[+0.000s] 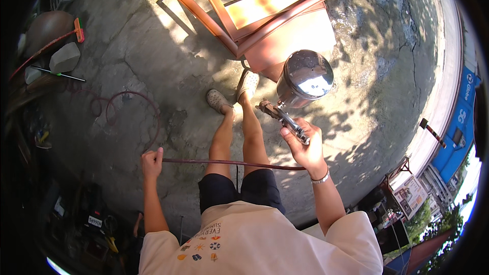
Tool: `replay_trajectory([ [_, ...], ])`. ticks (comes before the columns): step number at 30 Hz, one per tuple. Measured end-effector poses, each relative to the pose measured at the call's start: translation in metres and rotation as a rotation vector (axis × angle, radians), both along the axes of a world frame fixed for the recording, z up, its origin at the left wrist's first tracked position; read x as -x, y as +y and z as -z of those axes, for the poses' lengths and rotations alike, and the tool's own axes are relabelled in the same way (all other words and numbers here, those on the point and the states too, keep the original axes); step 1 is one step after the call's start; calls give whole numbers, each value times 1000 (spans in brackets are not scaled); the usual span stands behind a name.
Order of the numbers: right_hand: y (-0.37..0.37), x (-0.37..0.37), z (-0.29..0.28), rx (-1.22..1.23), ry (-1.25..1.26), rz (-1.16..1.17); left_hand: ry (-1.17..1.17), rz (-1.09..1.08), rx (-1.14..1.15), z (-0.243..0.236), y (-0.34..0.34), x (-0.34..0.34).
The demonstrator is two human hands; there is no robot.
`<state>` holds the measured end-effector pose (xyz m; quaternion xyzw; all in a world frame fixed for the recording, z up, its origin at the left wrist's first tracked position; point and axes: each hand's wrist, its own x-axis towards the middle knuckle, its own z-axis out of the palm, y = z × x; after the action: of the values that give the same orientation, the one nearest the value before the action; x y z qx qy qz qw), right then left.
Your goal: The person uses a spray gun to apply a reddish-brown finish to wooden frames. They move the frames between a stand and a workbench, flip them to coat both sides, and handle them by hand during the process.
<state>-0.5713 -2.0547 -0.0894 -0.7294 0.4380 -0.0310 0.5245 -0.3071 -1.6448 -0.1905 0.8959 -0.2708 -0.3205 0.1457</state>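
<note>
My right hand (305,147) grips a metal spray gun (282,119), which has a large shiny silver cup (304,76) above its front end. My left hand (153,160) is closed around a reddish-brown air hose (229,163), held stretched across in front of my thighs toward my right hand. The hose trails from my left hand in loose loops (122,97) on the cracked concrete ground (178,71). Beyond my feet, orange-brown wooden frames (219,15) rest at an angle on a pinkish panel (275,56), partly hidden behind the cup.
At the left lie a red-headed broom (79,30), grey blocks (63,58) and a rounded dark object (46,33). Dark clutter (91,229) sits at the lower left. At the right are a pale curb (438,71), a blue banner (458,122) and a signboard (407,193).
</note>
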Motion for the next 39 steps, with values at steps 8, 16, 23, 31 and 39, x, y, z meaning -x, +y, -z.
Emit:
replay_trajectory([
  [8, -197, 26, 70, 175, 198, 429, 51, -4, 161, -8, -99, 24],
  [16, -379, 11, 80, 506, 243, 545, 142, 37, 285, 3, -209, 59],
  [23, -415, -2, 52, 619, 244, 601, 146, 28, 337, 12, -228, 65],
  [31, -262, -15, 50, 342, 196, 385, 80, -30, 220, 18, -128, 34],
  [39, -91, -36, 26, 188, 157, 173, 6, -67, 171, -2, -38, -12],
])
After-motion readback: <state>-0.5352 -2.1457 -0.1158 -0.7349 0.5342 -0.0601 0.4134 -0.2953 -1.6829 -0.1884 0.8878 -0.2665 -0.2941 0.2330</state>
